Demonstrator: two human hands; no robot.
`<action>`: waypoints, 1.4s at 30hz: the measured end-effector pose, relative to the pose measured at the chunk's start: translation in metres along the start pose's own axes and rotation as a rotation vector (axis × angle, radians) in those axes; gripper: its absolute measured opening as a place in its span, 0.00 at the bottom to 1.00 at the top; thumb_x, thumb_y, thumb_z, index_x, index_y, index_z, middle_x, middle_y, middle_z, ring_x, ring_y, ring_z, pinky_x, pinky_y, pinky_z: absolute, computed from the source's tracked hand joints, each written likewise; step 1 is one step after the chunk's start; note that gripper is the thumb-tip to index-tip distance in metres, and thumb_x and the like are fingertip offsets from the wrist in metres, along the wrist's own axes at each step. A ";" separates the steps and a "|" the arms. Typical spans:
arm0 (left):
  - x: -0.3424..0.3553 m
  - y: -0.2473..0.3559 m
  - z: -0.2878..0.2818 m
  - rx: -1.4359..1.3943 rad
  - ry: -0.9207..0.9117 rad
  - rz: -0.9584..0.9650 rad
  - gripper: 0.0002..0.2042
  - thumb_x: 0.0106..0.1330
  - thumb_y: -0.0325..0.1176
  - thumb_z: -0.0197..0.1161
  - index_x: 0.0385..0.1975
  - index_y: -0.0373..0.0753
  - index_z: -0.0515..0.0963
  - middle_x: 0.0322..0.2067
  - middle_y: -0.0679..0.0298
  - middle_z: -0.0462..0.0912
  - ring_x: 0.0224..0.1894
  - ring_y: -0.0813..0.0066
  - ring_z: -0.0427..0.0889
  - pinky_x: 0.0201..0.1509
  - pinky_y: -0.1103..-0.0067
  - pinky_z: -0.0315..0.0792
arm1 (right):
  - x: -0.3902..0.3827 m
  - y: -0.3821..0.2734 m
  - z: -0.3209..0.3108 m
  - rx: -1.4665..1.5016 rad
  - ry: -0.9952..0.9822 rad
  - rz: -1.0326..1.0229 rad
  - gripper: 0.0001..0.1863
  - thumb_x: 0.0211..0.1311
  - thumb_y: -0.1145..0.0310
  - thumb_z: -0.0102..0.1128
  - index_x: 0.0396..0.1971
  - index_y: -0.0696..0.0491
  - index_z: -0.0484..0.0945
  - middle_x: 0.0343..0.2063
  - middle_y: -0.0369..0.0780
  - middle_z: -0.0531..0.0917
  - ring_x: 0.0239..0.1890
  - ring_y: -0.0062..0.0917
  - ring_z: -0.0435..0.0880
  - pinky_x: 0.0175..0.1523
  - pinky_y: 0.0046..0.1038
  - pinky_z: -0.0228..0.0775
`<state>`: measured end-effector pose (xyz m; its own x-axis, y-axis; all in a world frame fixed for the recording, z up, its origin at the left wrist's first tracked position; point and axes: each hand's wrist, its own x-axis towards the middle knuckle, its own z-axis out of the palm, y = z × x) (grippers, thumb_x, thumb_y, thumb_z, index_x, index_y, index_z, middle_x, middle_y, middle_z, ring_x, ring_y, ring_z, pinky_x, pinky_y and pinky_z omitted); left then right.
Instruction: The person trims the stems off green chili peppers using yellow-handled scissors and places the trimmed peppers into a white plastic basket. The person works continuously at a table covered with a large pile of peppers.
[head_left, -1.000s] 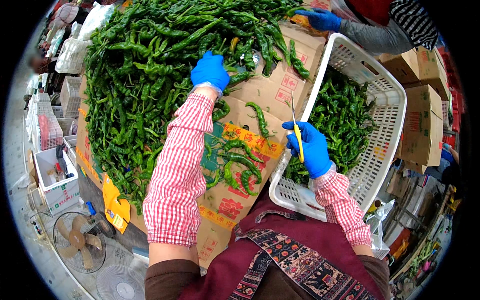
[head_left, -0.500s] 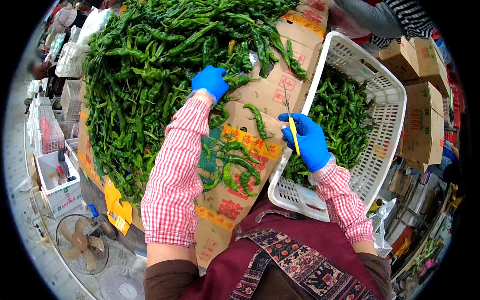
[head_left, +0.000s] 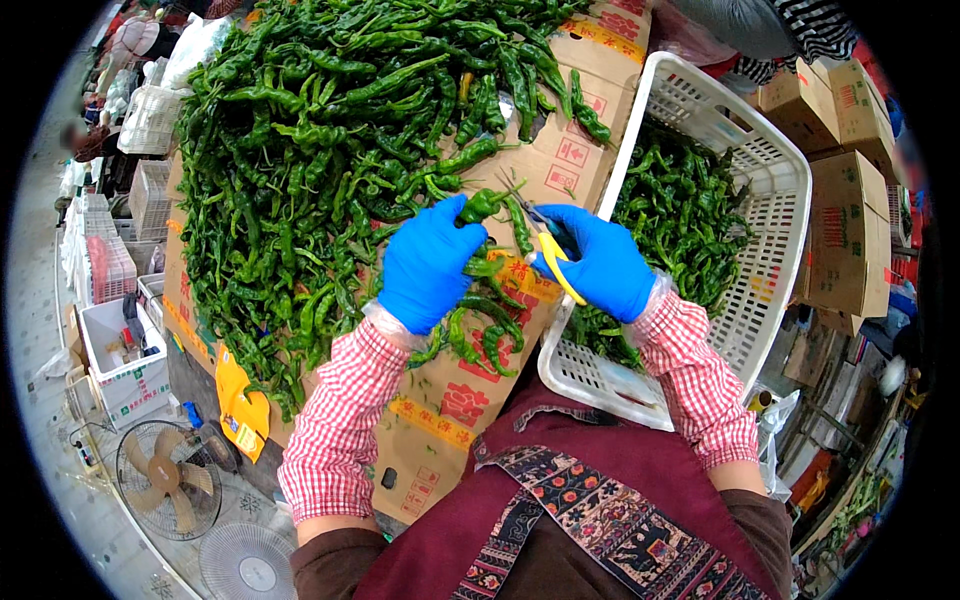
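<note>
Both of my hands wear blue gloves and meet over the cardboard. My left hand (head_left: 428, 262) is closed around a green chili pepper (head_left: 484, 205), whose stem end points up and to the right. My right hand (head_left: 597, 262) grips small scissors with yellow handles (head_left: 558, 264). Their thin blades (head_left: 516, 192) reach the stem end of the held pepper; whether they touch it I cannot tell. A large heap of green peppers (head_left: 320, 150) covers the surface left of and beyond my hands. Several loose peppers (head_left: 490, 320) lie on the cardboard just below my hands.
A white slatted plastic crate (head_left: 745, 290) stands at my right, with green peppers (head_left: 670, 200) inside. Flattened printed cardboard (head_left: 430, 450) lies under the heap. Brown boxes (head_left: 845, 235) stack beyond the crate. Fans (head_left: 168, 478) and a white box (head_left: 122, 360) stand on the floor at left.
My left hand has drawn back from the heap toward me with a pepper. My right hand has moved slightly left, bringing the scissor blades to that pepper's stem end.
</note>
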<state>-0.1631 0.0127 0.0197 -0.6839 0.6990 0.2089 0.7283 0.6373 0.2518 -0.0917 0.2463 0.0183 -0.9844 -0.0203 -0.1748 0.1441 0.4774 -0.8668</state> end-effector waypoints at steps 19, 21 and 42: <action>0.001 0.161 0.110 -0.712 -0.127 -0.186 0.18 0.56 0.33 0.68 0.48 0.40 0.79 0.54 0.51 0.76 0.54 0.50 0.77 0.60 0.64 0.70 | -0.074 0.020 -0.038 0.585 0.358 0.300 0.17 0.65 0.68 0.63 0.52 0.55 0.78 0.32 0.33 0.82 0.27 0.13 0.76 0.28 0.17 0.68; 0.013 0.115 0.103 -0.434 -0.016 -0.127 0.15 0.56 0.30 0.64 0.45 0.41 0.80 0.54 0.51 0.76 0.52 0.50 0.78 0.58 0.64 0.71 | -0.076 0.023 -0.038 0.584 0.360 0.332 0.17 0.66 0.67 0.63 0.52 0.55 0.78 0.31 0.33 0.82 0.27 0.13 0.76 0.28 0.16 0.68; 0.079 -0.043 0.100 0.188 -0.063 -0.270 0.16 0.53 0.29 0.65 0.44 0.41 0.77 0.38 0.54 0.81 0.42 0.52 0.81 0.48 0.61 0.73 | -0.060 0.046 -0.025 0.652 0.262 0.388 0.16 0.66 0.68 0.62 0.51 0.57 0.77 0.32 0.34 0.82 0.27 0.13 0.76 0.29 0.17 0.68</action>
<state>-0.2442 0.0729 -0.0689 -0.8537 0.5115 0.0978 0.5201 0.8470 0.1102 -0.0282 0.2913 0.0007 -0.8319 0.2877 -0.4745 0.4313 -0.2027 -0.8791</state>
